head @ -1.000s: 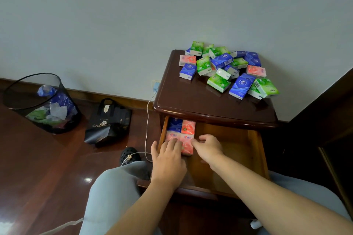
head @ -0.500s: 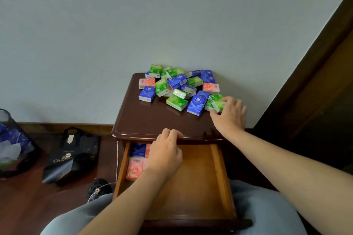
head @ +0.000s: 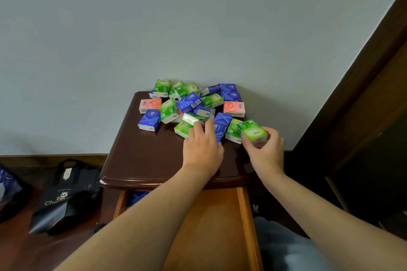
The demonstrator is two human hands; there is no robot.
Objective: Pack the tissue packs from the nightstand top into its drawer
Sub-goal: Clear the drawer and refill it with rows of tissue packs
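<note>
Several green, blue and pink tissue packs (head: 191,103) lie heaped at the back of the dark nightstand top (head: 145,158). My right hand (head: 266,152) grips a green pack (head: 252,130) at the heap's right front, lifted slightly. My left hand (head: 203,147) reaches over the front of the heap, fingers on a green pack (head: 182,128) and beside a blue pack (head: 221,126). The drawer (head: 220,226) below stands pulled out. A blue pack (head: 137,197) shows at its back left; my left forearm hides the others.
A black carrier bag (head: 63,196) lies on the wooden floor at the left, with a bin's edge (head: 8,189) beyond it. A dark wooden door frame (head: 361,94) rises at the right. My knees sit under the drawer front.
My left hand rose from the drawer's edge onto the heap. My right hand closed round the green pack at the right front. The camera tilted upward.
</note>
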